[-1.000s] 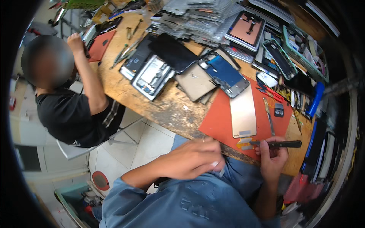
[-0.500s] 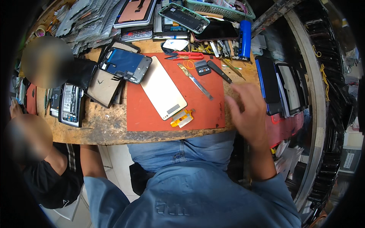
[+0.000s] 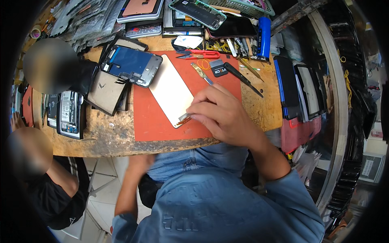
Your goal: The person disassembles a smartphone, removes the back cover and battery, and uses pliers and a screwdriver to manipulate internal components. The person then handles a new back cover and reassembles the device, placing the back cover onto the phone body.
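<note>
Pinching a small orange and grey strip point(image 3: 184, 118) between finger and thumb, the right hand point(image 3: 221, 114) is at the near end of a pale flat panel point(image 3: 168, 87). The panel lies on a red mat point(image 3: 152, 127) on the wooden tabletop point(image 3: 105, 139). The left hand point(image 3: 140, 163) is down by the lap point(image 3: 198, 157), too blurry to tell how its fingers are.

Phone repair workshop: scuffed wooden worktop point(image 3: 107, 131), red mat point(image 3: 152, 126) with pale device panel point(image 3: 168, 85), opened phone point(image 3: 69, 111) at left with innards exposed, red-handled snips point(image 3: 196, 52), bagged flat parts point(image 3: 83, 30) stacked far left, loaded green basket point(image 3: 243, 12) far right.
</note>
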Tool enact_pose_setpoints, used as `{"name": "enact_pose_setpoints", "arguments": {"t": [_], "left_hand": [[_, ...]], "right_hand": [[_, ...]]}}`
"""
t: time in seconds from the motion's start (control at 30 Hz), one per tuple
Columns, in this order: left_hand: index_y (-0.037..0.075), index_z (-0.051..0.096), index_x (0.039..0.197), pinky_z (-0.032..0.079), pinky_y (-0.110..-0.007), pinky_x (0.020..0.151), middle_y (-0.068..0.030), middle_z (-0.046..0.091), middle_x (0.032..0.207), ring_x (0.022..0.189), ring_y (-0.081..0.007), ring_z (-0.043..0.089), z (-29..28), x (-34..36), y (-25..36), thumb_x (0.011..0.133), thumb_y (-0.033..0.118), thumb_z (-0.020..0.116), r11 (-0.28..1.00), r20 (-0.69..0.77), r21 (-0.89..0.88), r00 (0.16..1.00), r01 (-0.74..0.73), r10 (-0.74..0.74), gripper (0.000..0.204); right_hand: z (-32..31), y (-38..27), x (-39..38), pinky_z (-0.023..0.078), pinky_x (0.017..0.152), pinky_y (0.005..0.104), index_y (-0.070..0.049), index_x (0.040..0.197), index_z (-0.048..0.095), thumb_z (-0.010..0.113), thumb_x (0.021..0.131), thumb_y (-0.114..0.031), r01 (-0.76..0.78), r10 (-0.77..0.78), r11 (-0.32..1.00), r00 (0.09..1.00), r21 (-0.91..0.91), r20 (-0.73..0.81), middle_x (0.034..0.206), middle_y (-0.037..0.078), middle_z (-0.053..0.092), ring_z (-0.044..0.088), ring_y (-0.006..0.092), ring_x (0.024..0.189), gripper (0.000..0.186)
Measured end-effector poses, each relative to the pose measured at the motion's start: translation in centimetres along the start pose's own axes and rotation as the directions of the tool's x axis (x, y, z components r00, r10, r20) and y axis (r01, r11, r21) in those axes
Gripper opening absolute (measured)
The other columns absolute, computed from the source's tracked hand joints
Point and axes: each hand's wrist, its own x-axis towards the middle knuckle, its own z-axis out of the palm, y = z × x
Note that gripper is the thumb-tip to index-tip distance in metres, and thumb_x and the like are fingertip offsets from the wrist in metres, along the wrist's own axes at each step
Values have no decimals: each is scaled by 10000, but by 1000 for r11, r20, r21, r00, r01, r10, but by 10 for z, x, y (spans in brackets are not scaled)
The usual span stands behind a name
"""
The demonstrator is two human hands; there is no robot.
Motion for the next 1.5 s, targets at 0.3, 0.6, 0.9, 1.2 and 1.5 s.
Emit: {"name": "enact_pose_setpoints", "arguments": {"t": [0.3, 0.6, 0.9, 1.2, 1.5], "left_hand": [[107, 782, 1099, 448, -445, 996, -53, 715, 1145, 1075, -265, 663, -85, 45, 124, 796, 78, 761, 954, -530, 95, 796, -284, 290, 305], [99, 725, 1278, 330, -527, 1173, -91, 698, 1266, 1274, -324, 615, -92, 68, 124, 896, 102, 733, 978, -469, 117, 859, -170, 205, 382], [179, 744, 1313, 274, -538, 1205, -75, 657, 1322, 1309, -298, 577, -93, 65, 126, 902, 172, 771, 962, -396, 230, 889, -147, 230, 411], [181, 757, 1308, 261, -546, 1213, -93, 651, 1348, 1325, -304, 576, -94, 64, 127, 892, 181, 771, 963, -371, 226, 901, -150, 227, 416], [170, 797, 1248, 248, -574, 1236, -148, 651, 1447, 1391, -356, 573, -96, 54, 123, 875, 179, 760, 961, -336, 194, 907, -198, 255, 375]], "right_hand": [[-3, 30, 27, 518, 833, 385, -18, 1068, 775, 719, 981, -63, -68, 30, 988, 963, 137, 267, 959, 112, 671, 660, 285, 931, 113], [4, 37, 30, 530, 801, 407, -19, 995, 746, 722, 952, -71, -102, 53, 977, 966, 189, 252, 949, 116, 696, 682, 289, 898, 72], [5, 39, 29, 519, 782, 389, -29, 986, 743, 735, 928, -62, -54, 18, 987, 973, 151, 228, 939, 88, 689, 672, 256, 871, 67], [7, 40, 30, 522, 777, 385, -33, 959, 740, 737, 926, -77, -50, 17, 988, 975, 146, 220, 930, 85, 690, 674, 251, 856, 55], [7, 38, 30, 522, 787, 389, -37, 954, 751, 742, 921, -78, -50, 24, 992, 976, 114, 216, 923, 80, 696, 680, 254, 875, 54]]}}
